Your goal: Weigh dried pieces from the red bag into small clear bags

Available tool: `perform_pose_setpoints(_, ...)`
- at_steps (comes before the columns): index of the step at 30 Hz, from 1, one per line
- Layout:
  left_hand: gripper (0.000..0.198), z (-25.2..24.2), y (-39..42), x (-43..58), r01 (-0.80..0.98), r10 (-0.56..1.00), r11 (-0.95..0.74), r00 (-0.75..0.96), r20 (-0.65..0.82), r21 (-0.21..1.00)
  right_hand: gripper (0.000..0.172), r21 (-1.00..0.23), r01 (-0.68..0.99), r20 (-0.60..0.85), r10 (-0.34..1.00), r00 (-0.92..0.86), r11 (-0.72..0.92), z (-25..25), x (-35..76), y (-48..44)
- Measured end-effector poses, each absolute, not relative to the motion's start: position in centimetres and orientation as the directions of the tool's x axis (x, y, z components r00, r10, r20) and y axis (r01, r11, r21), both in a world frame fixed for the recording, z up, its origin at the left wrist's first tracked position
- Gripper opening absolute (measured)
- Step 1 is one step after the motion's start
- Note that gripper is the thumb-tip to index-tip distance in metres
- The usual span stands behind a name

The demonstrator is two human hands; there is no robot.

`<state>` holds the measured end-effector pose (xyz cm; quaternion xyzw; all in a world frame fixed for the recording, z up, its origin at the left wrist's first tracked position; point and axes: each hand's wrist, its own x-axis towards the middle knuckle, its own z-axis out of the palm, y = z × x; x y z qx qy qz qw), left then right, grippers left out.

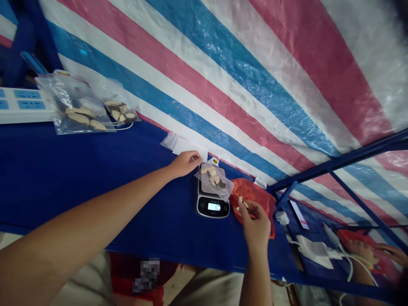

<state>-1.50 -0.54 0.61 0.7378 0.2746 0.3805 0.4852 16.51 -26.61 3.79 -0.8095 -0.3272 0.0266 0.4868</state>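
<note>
A small digital kitchen scale (213, 207) with a lit display stands in front of me. On its plate lies a clear plastic bag (227, 189) with several pale, dark-edged dried slices (213, 176). My left hand (187, 163) is beside the scale's left edge, fingers curled inward; whether anything is in them is hidden. My right hand (257, 223) pinches a pale dried slice (241, 200) over a red plastic bag (264, 196) to the right of the scale. Part of that bag is hidden behind the hand.
Two clear bags of slices (81, 117) lie at the far left by a white power strip (25, 104). White paper (188, 146) and a tape roll (214, 162) are behind the scale. A blue metal frame (350, 157) stands right; beyond it, another person's hands (363, 250) are at a red bag.
</note>
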Motion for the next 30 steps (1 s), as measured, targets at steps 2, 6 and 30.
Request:
perform_pose_setpoints(2,0.029,0.6,-0.6,-1.5,0.005,0.762,-0.369,0.575,0.300,0.929,0.047,-0.797,0.513,0.231,0.624,0.747,-0.319,4.1,17.9,-25.2)
perform_pose_setpoints(6,0.024,0.5,-0.8,-1.5,-0.035,0.719,-0.384,0.616,0.323,0.923,0.048,-0.830,0.494,0.157,0.741,0.653,-0.259,4.0,19.6,-23.1)
perform_pose_setpoints(30,0.019,0.2,-0.9,-1.1,-0.064,0.684,-0.365,0.658,0.314,0.929,0.043,-0.931,0.335,0.066,0.831,0.552,-0.148,3.5,18.0,-20.4)
